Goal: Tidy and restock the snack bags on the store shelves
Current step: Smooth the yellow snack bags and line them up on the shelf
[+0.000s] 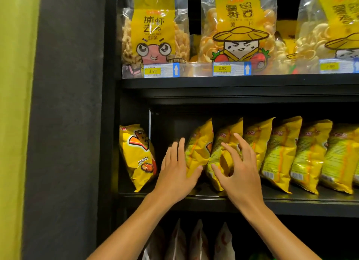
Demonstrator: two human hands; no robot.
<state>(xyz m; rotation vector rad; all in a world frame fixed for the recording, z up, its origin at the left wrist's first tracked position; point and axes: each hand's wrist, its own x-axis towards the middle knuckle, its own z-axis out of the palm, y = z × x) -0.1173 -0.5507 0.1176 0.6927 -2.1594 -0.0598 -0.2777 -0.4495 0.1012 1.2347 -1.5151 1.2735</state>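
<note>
Snack bags (198, 149) on the middle shelf (291, 202), yellow, standing on edge in a row running from centre toward 3 o'clock. One more yellow bag (136, 157) set apart at 9 o'clock, facing front and leaning, with a dark gap between it and the row.

Left hand (175, 172) laid flat against the 9 o'clock face of the row's end bag, fingers straight and close together, thumb tucked under the bag's lower corner. Right hand (236, 168) just beside it at 3 o'clock, fingers spread and slightly bent over the second bag (219, 155), thumb near its lower edge; whether gripping or only touching, cannot tell.

Probably squaring up the row's end. Best done by bracing the end bag with the flat palm, nudging the neighbour upright from the other side, pressing lightly so the contents are not crushed, then closing the gap toward the lone bag.

Above, at 12 o'clock, clear packs with yellow labels: a shrimp-stick pack (153, 28) with a cartoon face, and a pack (239, 26) reading "POTATO" with a straw-hatted figure. Price tags (153, 71) reading 2.90, each with a white up-arrow on blue. Small print on the yellow bags too blurred to read. Pale bags (194, 240) on the shelf below, at 6 o'clock.
</note>
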